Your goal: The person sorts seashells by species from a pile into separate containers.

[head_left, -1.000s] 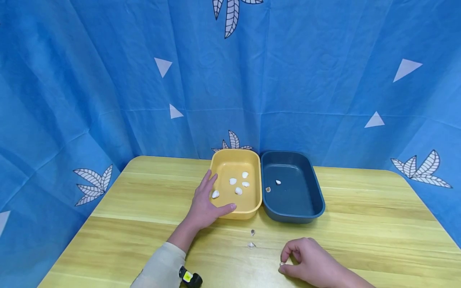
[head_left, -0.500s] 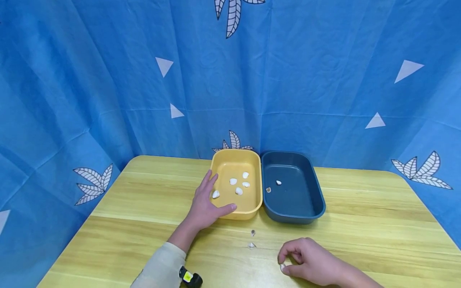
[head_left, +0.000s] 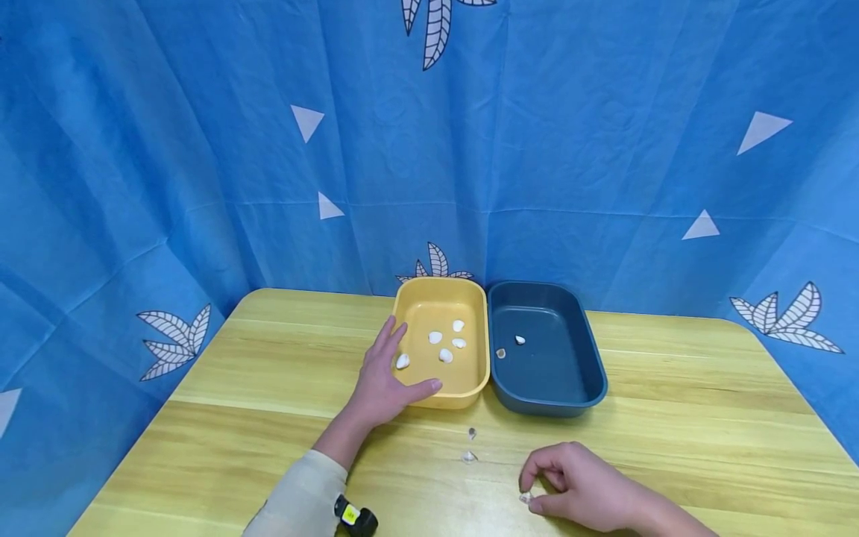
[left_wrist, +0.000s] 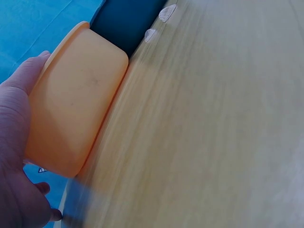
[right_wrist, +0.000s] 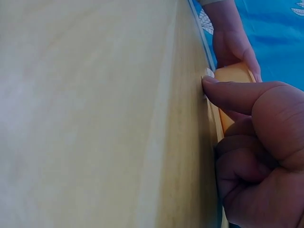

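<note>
My right hand [head_left: 580, 488] is low over the table at the front right, with a small whitish seashell [head_left: 526, 497] pinched between thumb and index finger. In the right wrist view the thumb [right_wrist: 232, 94] hides most of that shell. My left hand [head_left: 381, 384] lies spread against the near left corner of the yellow tray [head_left: 478, 384], its thumb over the front rim and its fingers along the left side. Several white shells [head_left: 446, 356] lie in this tray. Two smaller shells [head_left: 520, 340] are in the dark blue tray [head_left: 590, 373] beside it.
Two more shells, a small dark one [head_left: 472, 432] and a larger pale one [head_left: 468, 456], lie on the wooden table [head_left: 671, 403] in front of the trays. A patterned blue curtain [head_left: 570, 149] hangs directly behind the table. A black strap device [head_left: 356, 516] is on the left wrist.
My right hand has shifted very slightly, and the pinched shell shows a different face between the fingertips. The left hand, the trays and the other shells stay put.
</note>
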The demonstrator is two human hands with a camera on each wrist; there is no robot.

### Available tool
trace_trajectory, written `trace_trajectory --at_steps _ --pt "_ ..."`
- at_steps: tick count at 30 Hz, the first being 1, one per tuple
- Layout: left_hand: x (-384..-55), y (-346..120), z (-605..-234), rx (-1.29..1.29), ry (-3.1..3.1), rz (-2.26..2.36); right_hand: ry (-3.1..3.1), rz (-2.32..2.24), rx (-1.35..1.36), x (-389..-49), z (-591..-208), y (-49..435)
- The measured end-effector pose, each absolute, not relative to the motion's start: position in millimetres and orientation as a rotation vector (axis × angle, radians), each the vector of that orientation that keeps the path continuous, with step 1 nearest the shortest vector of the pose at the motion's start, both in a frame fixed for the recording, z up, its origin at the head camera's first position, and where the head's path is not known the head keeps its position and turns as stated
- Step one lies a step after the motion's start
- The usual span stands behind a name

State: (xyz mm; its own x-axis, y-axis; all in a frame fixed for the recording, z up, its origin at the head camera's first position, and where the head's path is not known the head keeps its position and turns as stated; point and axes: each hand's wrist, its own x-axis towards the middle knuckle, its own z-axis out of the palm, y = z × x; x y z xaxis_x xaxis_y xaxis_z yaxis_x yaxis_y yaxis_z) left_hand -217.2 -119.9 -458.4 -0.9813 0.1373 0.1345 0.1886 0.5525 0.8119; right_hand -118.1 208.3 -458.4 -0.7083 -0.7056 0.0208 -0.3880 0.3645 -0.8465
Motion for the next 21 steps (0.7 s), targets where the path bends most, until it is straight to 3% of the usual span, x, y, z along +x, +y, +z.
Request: trace_trajectory --at_steps 21 --pt "-216.1 -120.0 -457.1 -0.288 -2.723 -1.434 2.308 -1.25 -1.015 -117.3 -458.1 207.3"
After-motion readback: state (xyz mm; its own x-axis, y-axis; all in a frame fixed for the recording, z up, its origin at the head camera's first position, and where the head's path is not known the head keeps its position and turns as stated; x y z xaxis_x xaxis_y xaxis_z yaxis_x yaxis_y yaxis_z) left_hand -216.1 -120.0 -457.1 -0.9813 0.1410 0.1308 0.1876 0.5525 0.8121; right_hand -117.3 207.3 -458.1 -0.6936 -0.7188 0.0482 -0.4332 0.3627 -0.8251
